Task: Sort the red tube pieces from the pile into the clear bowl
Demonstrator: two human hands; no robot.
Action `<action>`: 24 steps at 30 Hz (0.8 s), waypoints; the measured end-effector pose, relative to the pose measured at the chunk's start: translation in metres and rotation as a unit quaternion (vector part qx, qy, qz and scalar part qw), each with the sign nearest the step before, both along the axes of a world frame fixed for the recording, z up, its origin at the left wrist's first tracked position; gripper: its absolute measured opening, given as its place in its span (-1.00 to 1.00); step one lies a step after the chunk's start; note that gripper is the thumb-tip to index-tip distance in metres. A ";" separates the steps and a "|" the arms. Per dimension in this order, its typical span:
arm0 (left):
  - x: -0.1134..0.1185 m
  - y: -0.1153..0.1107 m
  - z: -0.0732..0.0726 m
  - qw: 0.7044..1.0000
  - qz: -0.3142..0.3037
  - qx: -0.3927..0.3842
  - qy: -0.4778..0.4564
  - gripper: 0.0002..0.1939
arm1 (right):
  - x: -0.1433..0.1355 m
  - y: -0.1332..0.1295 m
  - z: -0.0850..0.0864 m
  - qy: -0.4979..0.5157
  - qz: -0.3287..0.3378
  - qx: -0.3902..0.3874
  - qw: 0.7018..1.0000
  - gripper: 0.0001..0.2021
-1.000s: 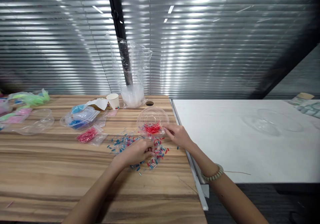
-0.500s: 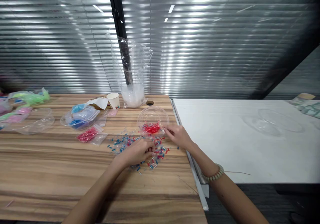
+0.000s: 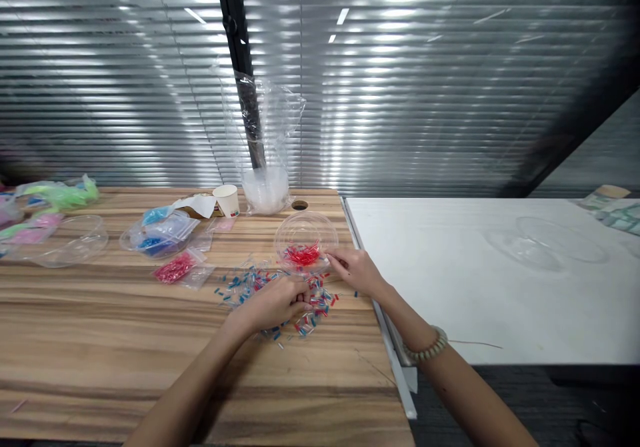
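Observation:
A loose pile of small red, blue and clear tube pieces (image 3: 245,286) is spread over the wooden table. My left hand (image 3: 283,302) rests on the pile with its fingers curled together; whatever they pinch is too small to make out. Just behind the pile stands a clear plastic bowl (image 3: 306,224) with red pieces (image 3: 303,254) gathered in its bottom. At the bowl's right rim is my right hand (image 3: 353,268), thumb and fingertips pressed together. Anything between those fingertips cannot be made out. A beaded bracelet (image 3: 427,345) circles the right wrist.
To the left lie a bag of red pieces (image 3: 174,268), a bowl holding blue packets (image 3: 131,239) and another clear bowl (image 3: 95,242). A paper cup (image 3: 227,201) and bagged bowls (image 3: 266,190) stand at the back. A white table (image 3: 450,267) adjoins on the right, with clear lids (image 3: 565,240).

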State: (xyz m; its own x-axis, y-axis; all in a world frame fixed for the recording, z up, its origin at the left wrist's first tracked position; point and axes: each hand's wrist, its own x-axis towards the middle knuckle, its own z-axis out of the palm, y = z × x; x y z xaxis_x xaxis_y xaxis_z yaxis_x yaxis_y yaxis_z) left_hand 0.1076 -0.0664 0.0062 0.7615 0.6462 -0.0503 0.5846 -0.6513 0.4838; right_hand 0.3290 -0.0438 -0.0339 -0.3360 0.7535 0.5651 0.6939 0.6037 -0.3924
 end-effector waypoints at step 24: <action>0.000 -0.001 -0.002 1.000 -0.004 0.011 0.002 -0.89 | 0.000 0.001 0.000 -0.015 -0.003 -0.006 1.000 -0.75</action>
